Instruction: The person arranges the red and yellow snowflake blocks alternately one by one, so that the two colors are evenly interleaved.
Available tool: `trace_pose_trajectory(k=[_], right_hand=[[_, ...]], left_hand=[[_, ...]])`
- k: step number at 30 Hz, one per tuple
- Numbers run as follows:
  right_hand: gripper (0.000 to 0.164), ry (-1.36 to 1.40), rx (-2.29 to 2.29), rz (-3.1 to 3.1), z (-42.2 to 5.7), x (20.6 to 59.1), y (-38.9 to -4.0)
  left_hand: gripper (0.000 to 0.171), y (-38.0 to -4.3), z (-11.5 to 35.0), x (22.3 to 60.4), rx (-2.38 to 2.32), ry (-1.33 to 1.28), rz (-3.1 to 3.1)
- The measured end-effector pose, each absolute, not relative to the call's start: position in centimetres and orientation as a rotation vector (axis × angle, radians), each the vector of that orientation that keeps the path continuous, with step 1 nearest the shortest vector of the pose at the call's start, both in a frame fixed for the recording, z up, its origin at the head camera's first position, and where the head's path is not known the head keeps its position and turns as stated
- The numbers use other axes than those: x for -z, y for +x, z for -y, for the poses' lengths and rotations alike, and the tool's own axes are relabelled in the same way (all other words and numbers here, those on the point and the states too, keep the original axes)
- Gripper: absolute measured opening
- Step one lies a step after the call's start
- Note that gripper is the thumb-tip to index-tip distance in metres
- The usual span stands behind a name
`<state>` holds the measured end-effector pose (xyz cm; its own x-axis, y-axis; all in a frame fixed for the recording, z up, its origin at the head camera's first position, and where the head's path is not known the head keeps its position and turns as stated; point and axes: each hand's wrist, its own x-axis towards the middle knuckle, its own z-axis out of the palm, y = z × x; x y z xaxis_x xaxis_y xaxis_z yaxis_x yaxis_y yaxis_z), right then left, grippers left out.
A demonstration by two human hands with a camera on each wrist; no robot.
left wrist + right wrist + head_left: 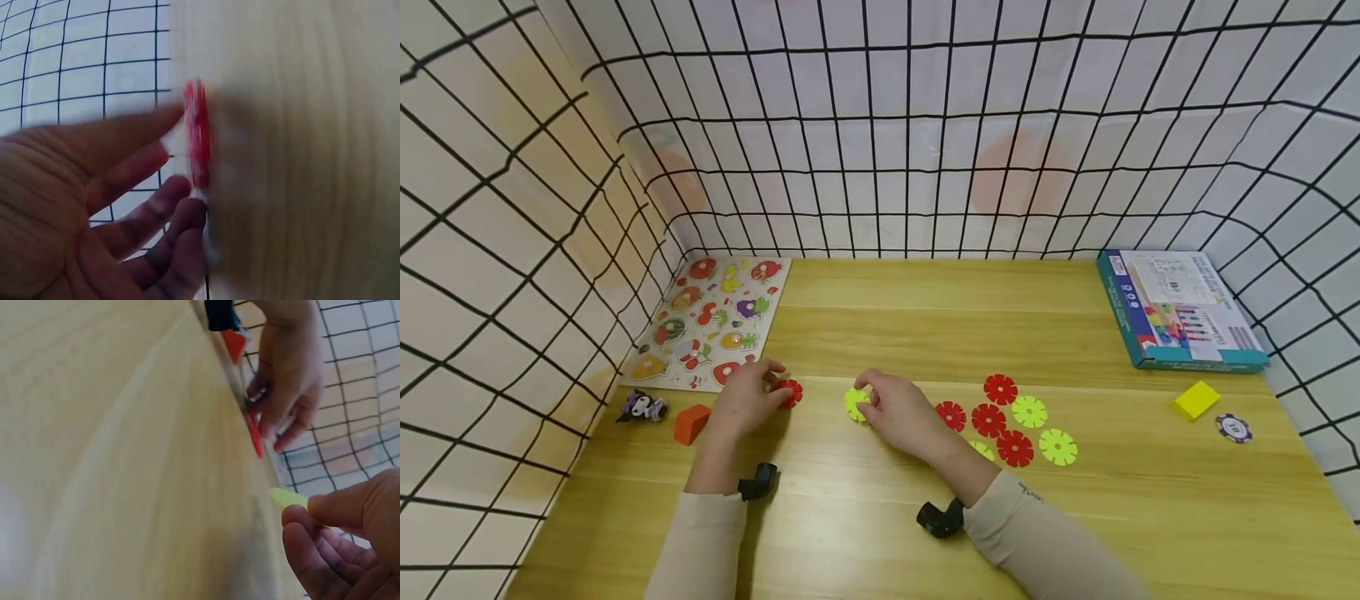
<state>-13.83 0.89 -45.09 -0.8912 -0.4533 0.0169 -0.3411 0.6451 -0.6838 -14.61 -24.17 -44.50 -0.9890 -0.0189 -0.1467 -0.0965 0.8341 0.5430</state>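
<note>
My left hand (747,398) holds a red notched plastic disc (790,394) at its edge, low over the wooden table. In the left wrist view the disc (197,137) shows edge-on and blurred, with the thumb against it and the fingers curled below. To its right, my right hand (901,410) pinches a yellow-green notched disc (854,405) between thumb and forefinger. The right wrist view shows that disc (289,499) jutting from the fingertips. Several loose red discs (988,420) and yellow-green discs (1058,447) lie to the right of the right hand, one partly hidden by the forearm.
Left of the left hand are a fruit picture board (707,321), an orange block (691,423) and a small figurine (642,407). At right lie a boxed set (1180,310), a yellow block (1197,401) and a poker chip (1234,428). Black wire mesh (910,171) borders the table.
</note>
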Motion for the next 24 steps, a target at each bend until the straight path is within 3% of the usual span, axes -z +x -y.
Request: trace_pose_trajectory(k=[5, 12, 24], right_hand=[[0.031, -0.652, 1.073, -2.716, 1.1, 45.8, -13.8], [0.035, -0.705, 0.883, -2.81, 3.2, 46.5, -14.6], [0.035, -0.568, 0.997, -2.711, 5.2, 46.6, -16.0]], left_hand=[[0.049, -14.7, 24.3, 44.8, -0.867, -0.047, -2.808], [0.044, -15.8, 24.6, 44.7, -0.847, 0.016, -2.739], [0.039, -16.4, 24.7, 44.5, -0.861, 0.092, -2.683]])
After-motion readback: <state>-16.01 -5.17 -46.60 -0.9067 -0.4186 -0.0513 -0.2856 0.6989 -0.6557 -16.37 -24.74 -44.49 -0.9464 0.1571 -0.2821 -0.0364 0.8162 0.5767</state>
